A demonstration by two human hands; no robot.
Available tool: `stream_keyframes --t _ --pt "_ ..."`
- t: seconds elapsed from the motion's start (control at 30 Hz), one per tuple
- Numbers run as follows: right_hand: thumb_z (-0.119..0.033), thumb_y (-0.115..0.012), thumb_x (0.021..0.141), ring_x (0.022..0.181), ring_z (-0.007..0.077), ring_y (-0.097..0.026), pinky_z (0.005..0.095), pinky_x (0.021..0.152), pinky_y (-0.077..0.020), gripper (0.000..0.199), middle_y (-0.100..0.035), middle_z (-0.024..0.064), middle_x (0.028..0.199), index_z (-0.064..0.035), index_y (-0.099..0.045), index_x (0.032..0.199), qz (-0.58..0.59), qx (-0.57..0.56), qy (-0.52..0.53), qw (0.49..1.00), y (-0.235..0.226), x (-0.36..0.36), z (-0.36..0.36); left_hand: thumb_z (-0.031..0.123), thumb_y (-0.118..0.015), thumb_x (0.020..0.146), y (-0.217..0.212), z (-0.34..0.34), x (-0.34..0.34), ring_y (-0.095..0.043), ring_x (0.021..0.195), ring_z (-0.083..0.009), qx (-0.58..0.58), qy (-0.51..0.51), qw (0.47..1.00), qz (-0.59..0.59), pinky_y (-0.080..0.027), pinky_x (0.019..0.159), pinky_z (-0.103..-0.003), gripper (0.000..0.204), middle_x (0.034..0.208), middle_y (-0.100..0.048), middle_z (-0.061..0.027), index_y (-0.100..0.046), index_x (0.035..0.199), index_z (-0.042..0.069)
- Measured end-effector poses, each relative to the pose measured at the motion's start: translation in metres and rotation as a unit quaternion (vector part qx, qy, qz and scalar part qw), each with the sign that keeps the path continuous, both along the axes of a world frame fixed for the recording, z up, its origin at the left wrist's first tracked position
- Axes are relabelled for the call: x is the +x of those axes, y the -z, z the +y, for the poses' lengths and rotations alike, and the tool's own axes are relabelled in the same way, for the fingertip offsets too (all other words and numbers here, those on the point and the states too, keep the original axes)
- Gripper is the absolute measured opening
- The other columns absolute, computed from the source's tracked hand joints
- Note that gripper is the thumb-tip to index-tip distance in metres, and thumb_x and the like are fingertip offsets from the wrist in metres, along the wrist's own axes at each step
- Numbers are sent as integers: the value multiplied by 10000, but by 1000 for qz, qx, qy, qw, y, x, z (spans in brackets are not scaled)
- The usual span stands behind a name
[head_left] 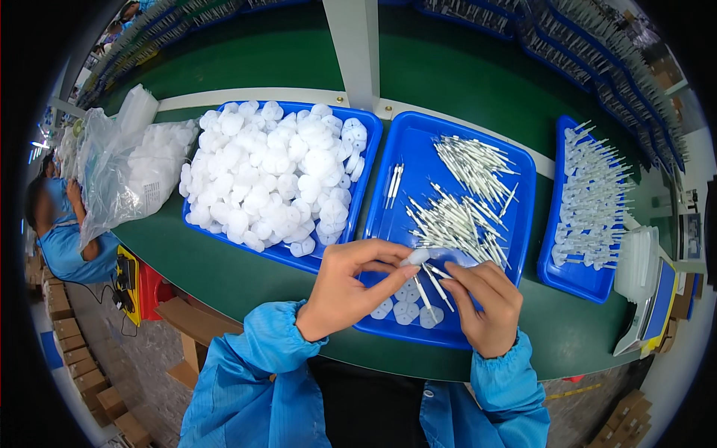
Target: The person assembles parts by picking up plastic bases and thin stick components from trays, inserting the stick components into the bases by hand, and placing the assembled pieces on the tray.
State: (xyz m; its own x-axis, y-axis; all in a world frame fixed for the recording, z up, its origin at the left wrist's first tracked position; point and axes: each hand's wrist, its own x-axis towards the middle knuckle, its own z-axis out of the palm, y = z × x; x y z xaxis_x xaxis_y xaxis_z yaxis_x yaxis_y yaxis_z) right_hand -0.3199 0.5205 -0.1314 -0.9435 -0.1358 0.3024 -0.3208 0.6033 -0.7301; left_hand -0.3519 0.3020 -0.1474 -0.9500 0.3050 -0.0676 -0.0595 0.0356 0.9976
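Note:
My left hand [351, 287] pinches a small white plastic disc [415, 257] between thumb and fingers above the near edge of the middle blue tray [388, 224]. My right hand [484, 302] holds thin white sticks [435, 282] whose tips point up toward the disc. Several white discs [403, 310] lie in the tray's near corner under my hands. A loose pile of white sticks [459, 216] fills the tray's middle and far part. Both sleeves are blue.
A blue tray [370, 160] heaped with white discs [272, 175] sits to the left. A third blue tray [571, 272] at right carries assembled stick pieces [594, 198]. A clear bag of discs [131, 168] lies far left beside another person [60, 235]. A stack of clear lids [638, 265] stands right.

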Motion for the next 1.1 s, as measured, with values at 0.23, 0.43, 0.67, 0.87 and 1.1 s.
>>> stream_keyframes --t 0.23,0.43,0.67,0.87,1.1 --pt "14 -830 781 743 266 -628 361 644 -507 215 -661 108 840 2 -781 990 -28 -15 1 999 -2 -1 1 -47 -780 872 3 0 0 -755 945 -218 -26 -9 997 68 -637 819 -310 196 1078 -749 -181 -743 1063 -68" --pt "22 -823 789 756 270 -625 361 651 -503 177 -656 110 849 8 -771 958 -5 -9 26 1000 2 3 -6 -15 -841 805 1 5 3 -775 915 -246 -154 -44 956 246 -633 771 -308 232 1008 -762 -167 -759 1022 -25" --pt "21 -812 813 780 271 -651 350 671 -520 167 -675 118 869 18 -766 974 -48 -62 6 997 4 3 1 -1 -855 786 1 6 3 -776 872 -259 -149 -9 953 263 -621 741 -314 244 999 -772 -147 -765 1013 -10" --pt "31 -786 838 771 258 -674 332 682 -531 146 -688 126 877 27 -767 982 -159 -155 -10 975 4 1 7 7 -852 783 1 1 -3 -770 838 -258 -134 25 958 253 -611 719 -320 243 972 -772 -155 -769 1011 -16" --pt "61 -791 786 772 283 -633 356 639 -520 246 -659 123 904 19 -745 1024 55 61 11 997 9 6 -4 11 -851 779 0 7 4 -752 766 -281 -210 -8 922 325 -590 642 -325 209 908 -758 -155 -760 965 -8"
